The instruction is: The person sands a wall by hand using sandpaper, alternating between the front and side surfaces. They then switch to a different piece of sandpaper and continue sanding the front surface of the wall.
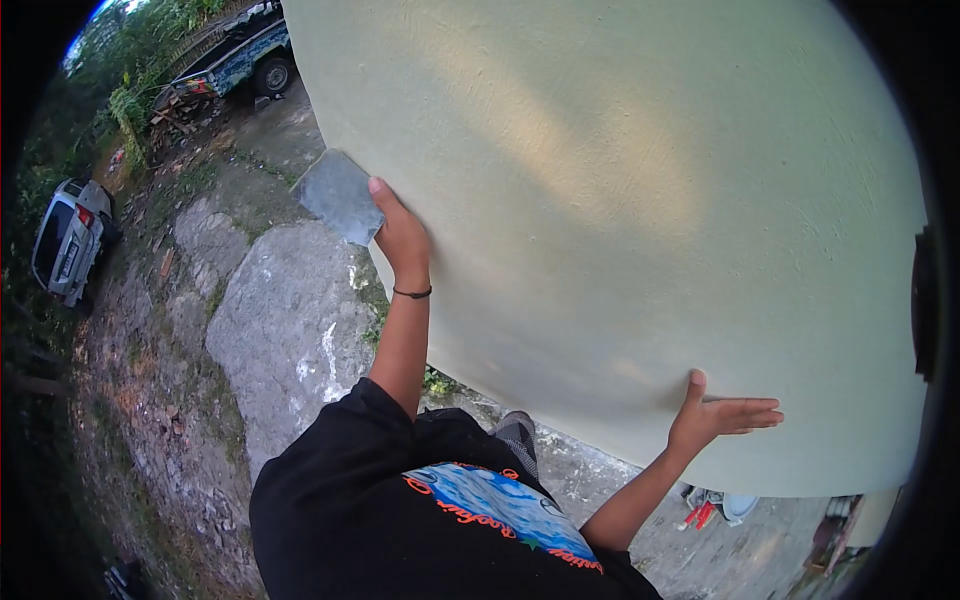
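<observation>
My left hand is closed on a flat, grey, roughly square sheet, with the thumb up along its near edge. The sheet could be sandpaper, but its face shows no clear grain. Beside it rises a large pale green plastered wall, and the sheet is at the wall's left edge. Lower right, my right hand is open against or very near the wall, thumb apart and fingers straight. Nothing is in it. Whether its palm touches the surface is hard to tell.
Rough concrete and stony ground lie on the left. A silver car and a pickup truck stand further off. Red-handled tools and a pale, round-rimmed container sit at the wall's foot.
</observation>
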Demonstrator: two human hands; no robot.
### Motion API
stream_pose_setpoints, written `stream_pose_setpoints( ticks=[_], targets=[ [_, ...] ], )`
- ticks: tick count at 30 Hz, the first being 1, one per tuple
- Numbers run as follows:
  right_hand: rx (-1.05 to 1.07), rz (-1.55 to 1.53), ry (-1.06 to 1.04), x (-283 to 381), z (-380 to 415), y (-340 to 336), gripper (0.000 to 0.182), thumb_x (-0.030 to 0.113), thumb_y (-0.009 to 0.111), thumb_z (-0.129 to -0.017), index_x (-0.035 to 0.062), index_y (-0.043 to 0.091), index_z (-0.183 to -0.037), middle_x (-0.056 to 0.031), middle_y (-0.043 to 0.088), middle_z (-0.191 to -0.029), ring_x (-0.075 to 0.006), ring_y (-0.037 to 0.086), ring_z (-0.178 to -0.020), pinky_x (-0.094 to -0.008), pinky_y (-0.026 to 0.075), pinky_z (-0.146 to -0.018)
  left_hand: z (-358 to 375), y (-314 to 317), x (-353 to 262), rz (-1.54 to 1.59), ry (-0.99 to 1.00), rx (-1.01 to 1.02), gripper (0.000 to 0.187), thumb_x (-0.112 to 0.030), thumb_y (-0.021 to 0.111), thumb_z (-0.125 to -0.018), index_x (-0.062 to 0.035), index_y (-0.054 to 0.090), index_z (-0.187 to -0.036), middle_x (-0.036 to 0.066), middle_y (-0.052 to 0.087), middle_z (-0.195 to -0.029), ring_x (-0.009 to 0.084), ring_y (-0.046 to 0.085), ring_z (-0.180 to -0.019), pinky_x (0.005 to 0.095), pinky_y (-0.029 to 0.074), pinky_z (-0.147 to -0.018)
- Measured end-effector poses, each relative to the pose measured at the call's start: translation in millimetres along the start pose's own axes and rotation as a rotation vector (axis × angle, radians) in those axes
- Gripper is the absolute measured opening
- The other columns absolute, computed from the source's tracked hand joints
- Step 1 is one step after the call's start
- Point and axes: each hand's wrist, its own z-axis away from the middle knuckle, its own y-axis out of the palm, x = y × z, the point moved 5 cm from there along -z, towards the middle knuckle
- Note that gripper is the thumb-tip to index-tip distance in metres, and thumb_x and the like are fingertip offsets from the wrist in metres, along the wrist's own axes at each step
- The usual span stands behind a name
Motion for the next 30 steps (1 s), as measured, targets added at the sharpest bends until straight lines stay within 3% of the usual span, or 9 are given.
stream_pose_setpoints(
  ticks=[5, 7, 13, 15, 17, 20, 22, 25, 30],
  targets=[
    [-0.012, 0.006, -0.010, 1.7, 0.4, -1.0, 0.127, 0.075, 0.057, -0.066, 0.0025, -0.015, -0.141, -0.0296, -0.019, -0.144, -0.0415, -0.016, -0.136, -0.0552, -0.003, -0.107, 63.2, 14.4, 2.4, -0.069, 0.178, 0.014, 0.060, -0.036, 0.039, -0.097, 0.0145, 0.033, -0.130, 0.026, 0.028, -0.142, 0.0343, 0.030, -0.131, 0.0378, 0.021, -0.108],
    [-0.006, 0.004, -0.007, 1.7, -0.2, -1.0, 0.127, 0.076, 0.056, -0.065, 0.0022, -0.015, -0.141, -0.0295, -0.019, -0.144, -0.0415, -0.016, -0.136, -0.0550, -0.003, -0.108, 110.8, 26.0, -19.7, -0.525, 0.864, 0.375, 0.054, -0.027, 0.037, -0.097, 0.0111, 0.029, -0.134, 0.027, 0.017, -0.146, 0.0384, 0.017, -0.136, 0.0426, 0.013, -0.110],
    [0.003, -0.001, 0.016, 2.8, 0.0, -1.0, 0.128, 0.076, 0.056, -0.065, 0.0016, -0.015, -0.141, -0.0294, -0.020, -0.144, -0.0422, -0.016, -0.136, -0.0546, -0.004, -0.108, 8.3, 6.2, 9.1, -0.106, 0.291, 0.129, 0.057, -0.031, 0.036, -0.098, 0.0101, 0.027, -0.136, 0.024, 0.019, -0.146, 0.0302, 0.016, -0.138, 0.0369, 0.012, -0.111],
    [-0.007, 0.003, -0.001, 0.8, 0.3, -0.8, 0.128, 0.075, 0.057, -0.066, 0.0016, -0.015, -0.141, -0.0294, -0.020, -0.144, -0.0423, -0.016, -0.135, -0.0545, -0.004, -0.108, -9.4, 4.6, 8.5, 0.024, -0.039, -0.034, 0.064, -0.045, 0.040, -0.096, 0.0120, 0.042, -0.124, 0.017, 0.047, -0.128, 0.0235, 0.047, -0.114, 0.0307, 0.032, -0.099],
    [-0.018, 0.006, -0.021, 1.6, -0.3, -0.6, 0.127, 0.075, 0.057, -0.066, 0.0016, -0.015, -0.141, -0.0294, -0.020, -0.144, -0.0423, -0.016, -0.135, -0.0545, -0.004, -0.108, 17.5, 17.5, 11.0, -0.007, -0.020, -0.091, 0.061, -0.043, 0.040, -0.096, 0.0095, 0.043, -0.126, 0.017, 0.046, -0.129, 0.0235, 0.045, -0.116, 0.0305, 0.031, -0.100],
    [-0.003, 0.015, -0.009, 3.1, 0.9, -1.3, 0.128, 0.075, 0.057, -0.066, 0.0015, -0.015, -0.141, -0.0295, -0.019, -0.144, -0.0423, -0.016, -0.135, -0.0546, -0.004, -0.108, 73.9, 14.8, -24.4, -0.187, 0.529, -0.042, 0.062, -0.044, 0.041, -0.095, 0.0095, 0.043, -0.125, 0.017, 0.048, -0.128, 0.0231, 0.046, -0.114, 0.0297, 0.031, -0.100],
    [0.001, -0.002, 0.003, 2.5, -0.1, -1.1, 0.128, 0.075, 0.057, -0.066, 0.0015, -0.016, -0.141, -0.0296, -0.019, -0.144, -0.0425, -0.016, -0.135, -0.0550, -0.004, -0.108, 90.5, 19.5, -37.6, -0.446, 0.755, 0.270, 0.064, -0.041, 0.040, -0.096, 0.0138, 0.035, -0.128, 0.023, 0.039, -0.135, 0.0284, 0.040, -0.121, 0.0334, 0.027, -0.103],
    [-0.005, 0.011, -0.001, 0.4, 0.2, 0.9, 0.128, 0.076, 0.056, -0.066, 0.0013, -0.015, -0.141, -0.0298, -0.019, -0.144, -0.0423, -0.015, -0.136, -0.0556, -0.003, -0.107, 30.5, 7.6, -13.9, -0.099, 0.135, 0.128, 0.060, -0.039, 0.040, -0.097, 0.0128, 0.037, -0.127, 0.022, 0.041, -0.132, 0.0276, 0.041, -0.120, 0.0327, 0.029, -0.102],
    [-0.019, 0.012, -0.006, 0.1, 0.5, 0.1, 0.127, 0.077, 0.055, -0.066, 0.0014, -0.015, -0.141, -0.0297, -0.019, -0.144, -0.0417, -0.016, -0.136, -0.0560, -0.002, -0.107, 21.9, 29.6, -39.6, 0.030, 0.120, 0.020, 0.060, -0.039, 0.038, -0.097, 0.0127, 0.037, -0.127, 0.022, 0.041, -0.131, 0.0279, 0.040, -0.120, 0.0334, 0.029, -0.102]
  ],
)
